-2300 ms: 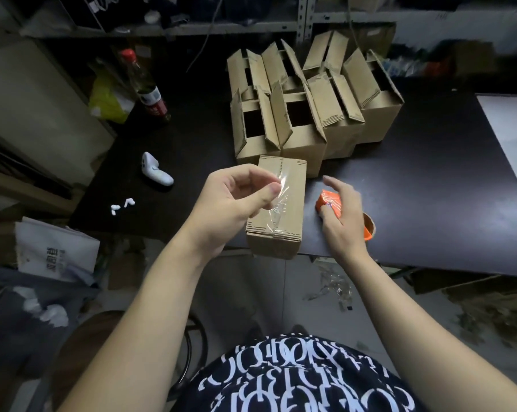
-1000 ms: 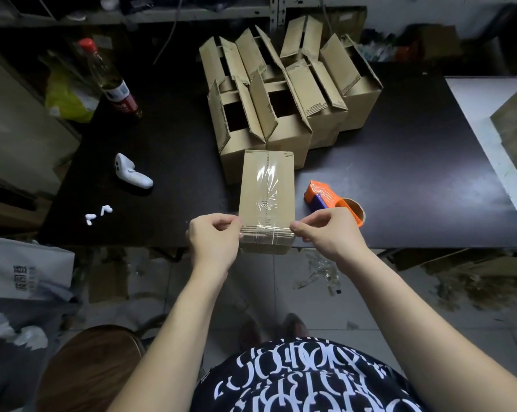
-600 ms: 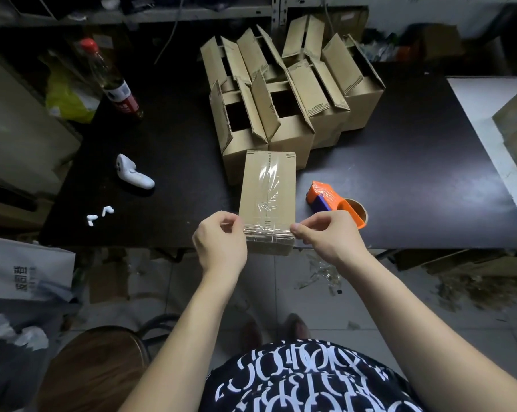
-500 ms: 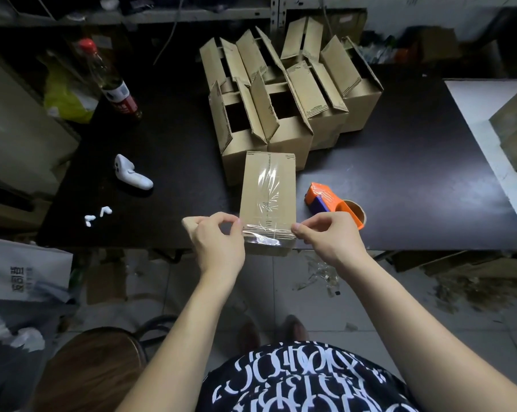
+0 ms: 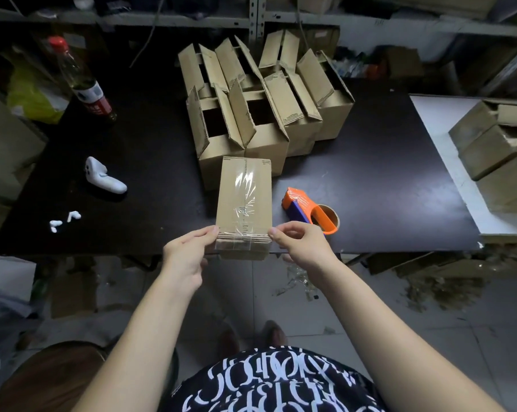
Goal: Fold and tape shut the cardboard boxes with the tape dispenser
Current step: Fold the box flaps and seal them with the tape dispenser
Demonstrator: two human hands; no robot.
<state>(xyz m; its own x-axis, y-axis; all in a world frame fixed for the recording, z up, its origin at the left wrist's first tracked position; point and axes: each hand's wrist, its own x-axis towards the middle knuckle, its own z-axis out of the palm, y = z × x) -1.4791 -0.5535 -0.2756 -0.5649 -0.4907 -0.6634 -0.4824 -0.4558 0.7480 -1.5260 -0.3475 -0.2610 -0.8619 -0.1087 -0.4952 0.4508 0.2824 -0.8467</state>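
Closed cardboard box (image 5: 244, 203), lying flat at the near edge of the dark table (image 5: 370, 173), with its near end projecting slightly past the edge. A band of clear tape (image 5: 245, 188) runs lengthwise along the middle of the top face. A second piece, the cross strip (image 5: 242, 237), lies across the near end of the box from side to side.

The left hand (image 5: 186, 257) pinches the left end of the cross strip between thumb and forefinger at the near left corner of the box. The right hand (image 5: 302, 248) pinches the right end in the same way at the near right corner. The remaining fingers of both hands are loosely curled.

The orange tape dispenser (image 5: 307, 209) rests on the table just to the right of the box, near the right hand but apart from it.

Behind the box, and touching its far end, stands a cluster of open boxes (image 5: 266, 99) with flaps raised.

On the left part of the table: a white handheld device (image 5: 104, 175), two small white pieces (image 5: 64, 220), and a red-capped bottle (image 5: 82, 81) near the far corner.

At far right, further cardboard boxes (image 5: 495, 150) are stacked on a white surface (image 5: 435, 138).
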